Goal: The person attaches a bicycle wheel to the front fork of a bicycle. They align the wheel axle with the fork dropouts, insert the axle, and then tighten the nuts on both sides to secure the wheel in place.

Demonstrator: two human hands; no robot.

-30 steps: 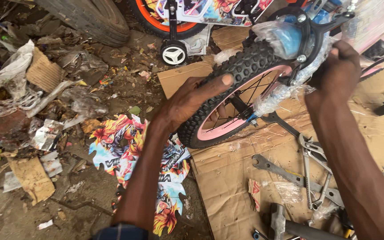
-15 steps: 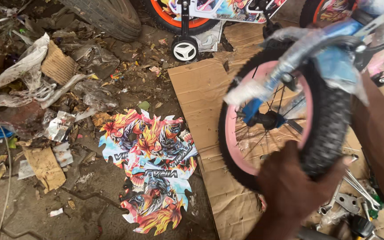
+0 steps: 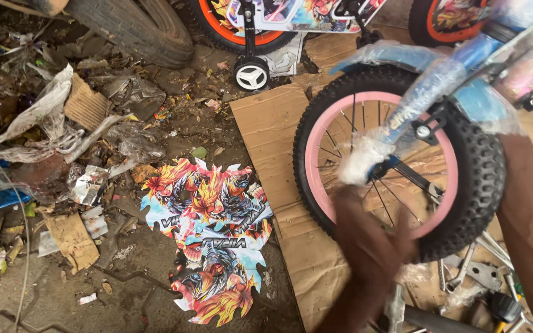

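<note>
Bicycle wheel (image 3: 396, 163) now upright, left hand (image 3: 371, 243) moved to lower rim

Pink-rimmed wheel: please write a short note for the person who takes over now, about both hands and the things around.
Left hand: blurred, in front of the lower rim of the pink-rimmed wheel; the grip cannot be told.
Right hand: hidden; only the forearm shows beside the tyre.
Wheel sits in the blue fork, above the cardboard.
Done: wheel is in the fork.
Left: plastic wrap is on the fork; metal tools lie at the lower right.
</note>
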